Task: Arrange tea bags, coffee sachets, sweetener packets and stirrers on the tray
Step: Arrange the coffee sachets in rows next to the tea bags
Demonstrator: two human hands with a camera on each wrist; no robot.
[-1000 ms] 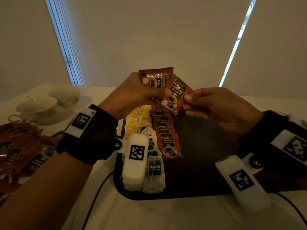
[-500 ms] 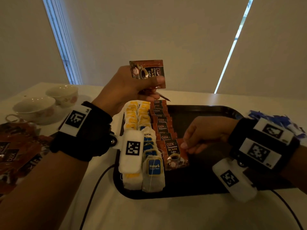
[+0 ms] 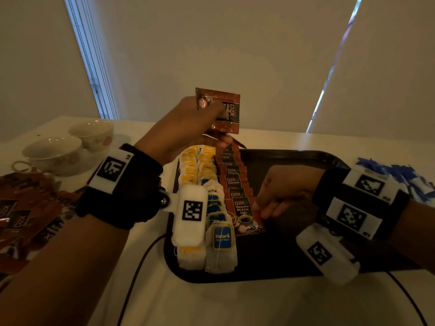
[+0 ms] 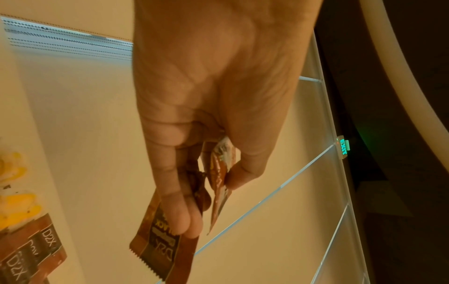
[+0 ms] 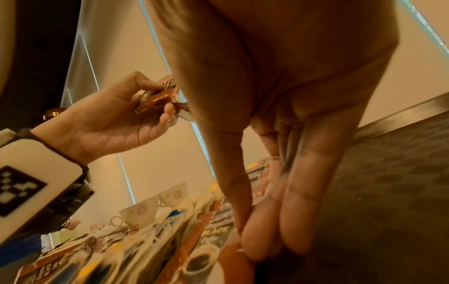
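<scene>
Likely an office or hotel room: drawn roller blinds (image 3: 211, 55), a lit green exit sign (image 4: 343, 149), and a white bench (image 3: 259, 302) carrying floral teacups (image 3: 53, 155).

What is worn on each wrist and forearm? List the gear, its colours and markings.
Both forearms are bare, no sleeves. The left hand has a black wrist wrap bearing a white plate with a black square code, plus a white rounded camera pod with another code. The right hand has a black band with two coded white plates and a similar pod. Thin dark cables trail off.
</scene>
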